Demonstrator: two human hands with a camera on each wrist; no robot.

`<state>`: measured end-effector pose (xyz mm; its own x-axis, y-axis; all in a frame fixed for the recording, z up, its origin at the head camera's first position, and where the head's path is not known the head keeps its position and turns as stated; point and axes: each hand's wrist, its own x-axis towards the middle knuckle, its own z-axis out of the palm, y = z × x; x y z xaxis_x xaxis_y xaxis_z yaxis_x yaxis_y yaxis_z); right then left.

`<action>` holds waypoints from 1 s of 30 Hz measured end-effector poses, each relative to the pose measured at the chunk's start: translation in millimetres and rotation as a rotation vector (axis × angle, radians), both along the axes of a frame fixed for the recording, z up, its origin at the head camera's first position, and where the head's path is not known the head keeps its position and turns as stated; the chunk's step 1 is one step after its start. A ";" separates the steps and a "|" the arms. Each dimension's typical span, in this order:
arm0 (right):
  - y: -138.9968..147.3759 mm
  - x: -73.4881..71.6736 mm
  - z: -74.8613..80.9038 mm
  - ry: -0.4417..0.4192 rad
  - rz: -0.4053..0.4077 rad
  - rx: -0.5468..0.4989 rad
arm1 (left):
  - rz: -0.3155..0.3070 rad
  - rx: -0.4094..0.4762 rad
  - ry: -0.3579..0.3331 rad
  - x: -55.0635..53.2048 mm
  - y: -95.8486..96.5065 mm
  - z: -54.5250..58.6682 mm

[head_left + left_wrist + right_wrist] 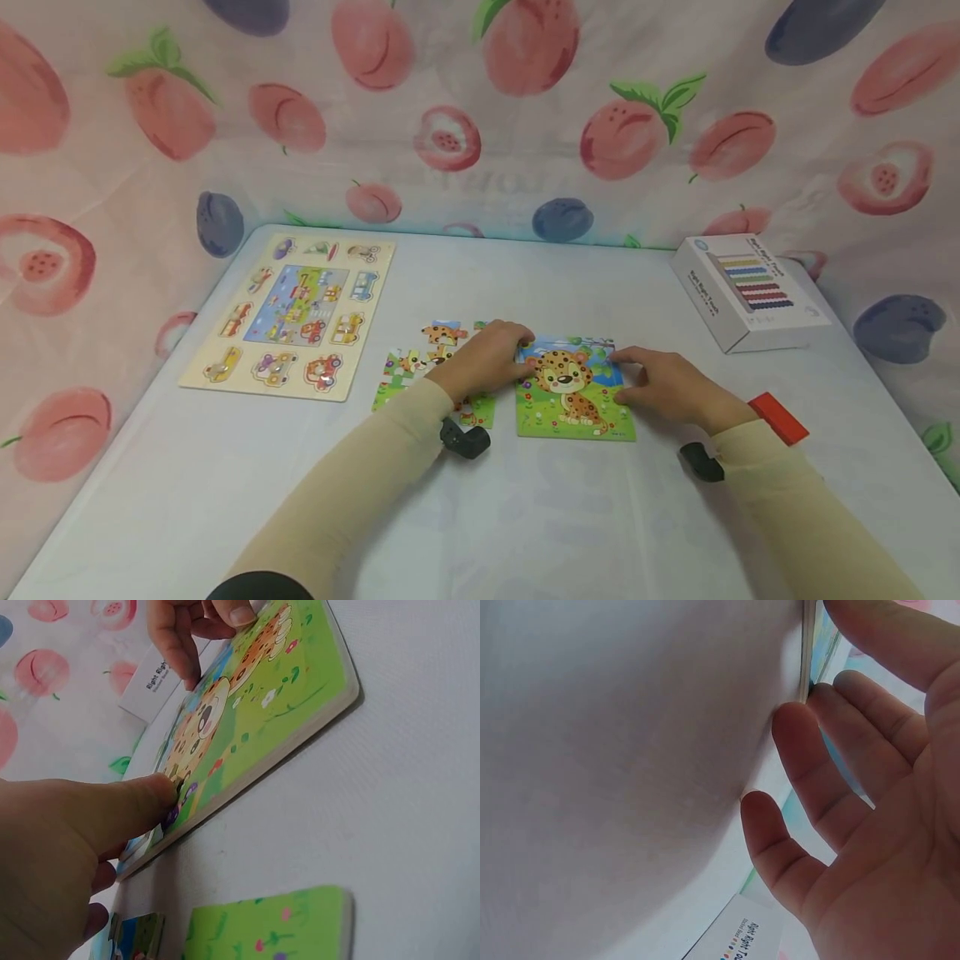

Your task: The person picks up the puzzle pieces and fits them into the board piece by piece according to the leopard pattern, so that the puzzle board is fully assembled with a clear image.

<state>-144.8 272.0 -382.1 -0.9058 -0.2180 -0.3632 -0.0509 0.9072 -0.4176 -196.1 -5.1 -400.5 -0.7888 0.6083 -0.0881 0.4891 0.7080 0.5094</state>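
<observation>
A square jigsaw puzzle [566, 400] with a leopard cub on green grass lies on the table. My left hand [491, 358] grips its upper left part. The left thumb [142, 799] rests on the picture, while the other fingers curl near the edge, partly hidden. At the right side, my right hand [667, 387] touches the puzzle's edge with loosely spread fingers [799, 742]. Beside the left forearm lies a second animal puzzle [397, 379], its pieces [444, 332] partly loose and partly covered by that arm.
A wooden vehicle puzzle board [292, 387] lies at the back left. The white box [772, 329] with printed coloured rows stands at the back right. Near the right wrist is a red rectangular block [783, 419]. Fruit-patterned cloth [517, 167] hangs behind the table [525, 533].
</observation>
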 end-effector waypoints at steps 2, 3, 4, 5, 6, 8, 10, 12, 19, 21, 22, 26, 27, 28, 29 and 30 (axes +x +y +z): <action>-0.3 0.3 0.1 0.006 0.003 -0.001 | 0.004 -0.004 -0.002 -0.2 0.8 -0.3; -0.3 0.6 0.2 0.008 0.003 -0.003 | 0.004 -0.005 -0.003 -0.2 1.3 -0.3; -0.4 0.8 0.4 0.010 0.004 -0.005 | 0.003 -0.006 -0.004 -0.4 1.7 -0.5; -0.4 1.2 0.6 0.011 0.004 -0.007 | 0.001 -0.006 -0.004 -0.6 2.2 -0.6; -0.4 1.6 0.8 0.013 0.004 -0.010 | -0.002 -0.006 -0.005 -0.8 2.7 -0.6; -0.5 2.3 1.3 0.013 0.003 -0.015 | -0.007 -0.007 -0.008 -1.3 3.7 -0.5; -0.4 2.9 1.6 0.015 0.002 -0.018 | -0.005 -0.007 -0.009 -1.2 4.6 -0.1; -0.6 3.1 1.7 0.017 -0.001 -0.018 | -0.002 -0.009 -0.006 -1.4 5.1 0.0; -1.4 2.9 0.4 0.018 -0.003 -0.015 | 0.003 -0.014 0.007 -0.8 5.0 -0.1; -1.9 3.2 0.0 0.019 -0.002 -0.014 | 0.005 -0.017 0.009 -0.4 4.7 0.1; -2.4 3.5 0.1 0.020 -0.002 -0.013 | 0.005 -0.020 0.011 -0.2 4.6 0.2; -4.4 5.1 0.4 0.016 -0.011 0.000 | 0.007 -0.029 0.016 -0.2 4.6 1.3; -4.8 5.5 0.5 0.015 -0.014 0.003 | 0.008 -0.031 0.018 -0.3 4.7 1.6; -5.1 6.1 0.9 0.015 -0.014 0.006 | 0.009 -0.031 0.019 -0.5 4.8 1.8; -5.3 6.6 0.9 0.015 -0.014 0.008 | 0.011 -0.032 0.020 -0.6 4.8 2.1; -5.5 7.1 1.2 0.018 -0.014 0.009 | 0.014 -0.032 0.020 -0.8 4.8 2.3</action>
